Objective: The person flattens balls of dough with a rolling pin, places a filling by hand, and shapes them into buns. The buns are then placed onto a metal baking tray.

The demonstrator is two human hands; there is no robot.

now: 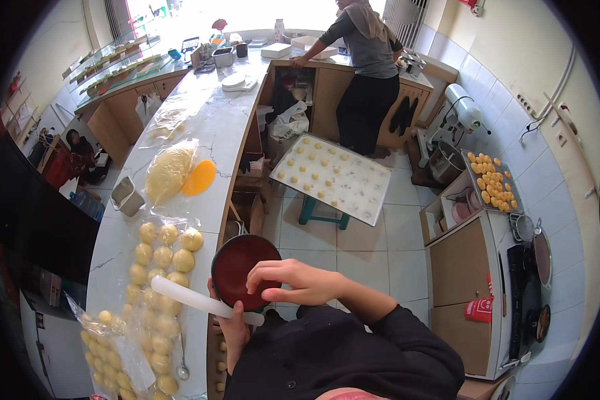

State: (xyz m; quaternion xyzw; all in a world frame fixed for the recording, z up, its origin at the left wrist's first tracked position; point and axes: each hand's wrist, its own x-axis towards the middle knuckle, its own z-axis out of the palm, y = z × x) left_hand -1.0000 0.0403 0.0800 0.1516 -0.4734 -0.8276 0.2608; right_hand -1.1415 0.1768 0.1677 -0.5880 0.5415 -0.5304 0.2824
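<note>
Close in at the lower middle: a round dark bowl with a red inside (241, 267), raised over the counter's edge, gripped at its near rim by the right hand (293, 281), fingers curled over the lip from the right. Below it, the left hand (232, 328), closed around the end of a white rolling pin (203, 301); pin slanting up and to the left across the counter, its near end just under the bowl.

Further out on the pale marble counter (213, 127): rows of yellow dough balls (160, 257) on clear plastic, just left of the pin; more of them bagged at the lower left. Beyond those, a large lump of yellow dough (169, 172) under plastic, an orange disc (199, 177) touching its right side, a small grey tub (127, 196) to its left.

Past the counter, over the white tiled floor: a baking tray (332, 177) dotted with small dough pieces, resting on a green stool. At the right wall, a second tray of golden pieces (492, 181) and a stand mixer (450, 127). At the far end, a person in grey and black (370, 73), leaning at a worktop.
</note>
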